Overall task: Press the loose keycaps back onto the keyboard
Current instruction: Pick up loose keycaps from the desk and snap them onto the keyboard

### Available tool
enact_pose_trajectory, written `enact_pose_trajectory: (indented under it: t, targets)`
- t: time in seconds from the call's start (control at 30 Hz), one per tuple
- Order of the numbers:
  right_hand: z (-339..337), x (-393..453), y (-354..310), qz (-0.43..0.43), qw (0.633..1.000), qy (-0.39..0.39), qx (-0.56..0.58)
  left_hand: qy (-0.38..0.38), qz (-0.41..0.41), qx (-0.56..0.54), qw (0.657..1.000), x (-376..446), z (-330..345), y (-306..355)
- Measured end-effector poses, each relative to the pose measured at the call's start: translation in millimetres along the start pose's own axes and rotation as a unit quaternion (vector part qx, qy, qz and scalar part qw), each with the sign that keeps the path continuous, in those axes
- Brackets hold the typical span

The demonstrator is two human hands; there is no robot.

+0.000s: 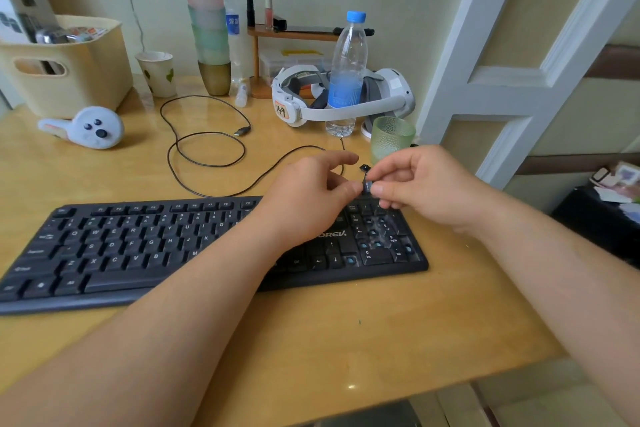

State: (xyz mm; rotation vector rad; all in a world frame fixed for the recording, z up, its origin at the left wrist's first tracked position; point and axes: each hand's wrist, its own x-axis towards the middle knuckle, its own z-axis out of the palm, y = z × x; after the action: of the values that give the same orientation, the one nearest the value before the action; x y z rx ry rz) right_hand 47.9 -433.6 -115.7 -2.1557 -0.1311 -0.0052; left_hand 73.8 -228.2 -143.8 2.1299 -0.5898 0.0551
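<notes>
A black keyboard (138, 246) lies across the wooden desk (346, 329). Its number pad (377, 236) at the right end shows several bare blue switch stems where caps are off. Just above that pad's far edge, my left hand (308, 198) and my right hand (426, 184) meet and pinch one small black keycap (367, 186) between their fingertips. Another loose black keycap (364, 168) lies on the desk just behind the hands. My left forearm hides the keyboard's middle right part.
Behind the hands stand a green textured glass (391, 139), a water bottle (346, 73) and a white headset (346, 97). The keyboard's black cable (207, 146) loops over the desk. A beige bin (65, 66), a paper cup (157, 73) and a rabbit-shaped gadget (86, 128) sit at the left.
</notes>
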Motion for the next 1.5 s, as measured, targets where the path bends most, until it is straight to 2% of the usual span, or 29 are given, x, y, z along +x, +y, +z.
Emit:
enact_pose_trajectory:
  t: [0.13,0.27,0.33,0.4,0.5,0.6,0.67,0.73,1.03,1.5]
  targets:
    - [4.3,0.5,-1.7,-0.020,1.000,0.003,0.013,0.007,-0.009,-0.027,1.000,-0.3,1.2,1.6]
    - [0.1,-3.8,-8.9,-0.063,0.988,0.019,-0.141,0.009,-0.025,-0.042,0.999,0.4,1.6,0.5]
    - [-0.3,-6.3,-14.5,-0.110,0.960,0.014,-0.255,-0.001,-0.026,-0.038,0.999,0.3,3.4,0.7]
    - [0.6,-5.7,-19.3,-0.164,0.915,-0.005,-0.368,-0.021,-0.024,-0.028,0.999,0.1,5.4,1.7]
    - [-0.5,-2.2,-21.1,-0.172,0.879,-0.024,-0.443,-0.042,-0.020,0.011,0.999,-0.7,5.6,3.5]
    - [-5.2,-0.1,-19.8,-0.133,0.890,-0.047,-0.434,-0.012,-0.030,0.073,0.997,-1.3,1.2,3.7]
    - [-8.0,-0.9,-18.6,-0.095,0.909,-0.083,-0.398,0.010,-0.039,0.077,0.996,-0.9,-1.3,2.2]
    - [-8.0,-1.1,-15.0,-0.075,0.913,-0.099,-0.389,0.025,-0.044,0.084,0.995,-0.4,-2.7,0.7]
    - [0.6,3.8,-10.4,-0.039,0.926,-0.074,-0.369,0.054,-0.028,0.091,0.994,2.4,-0.5,-3.6]
    - [3.5,1.7,-24.5,-0.019,0.900,-0.102,-0.424,0.046,-0.016,0.098,0.994,3.7,0.5,-5.7]
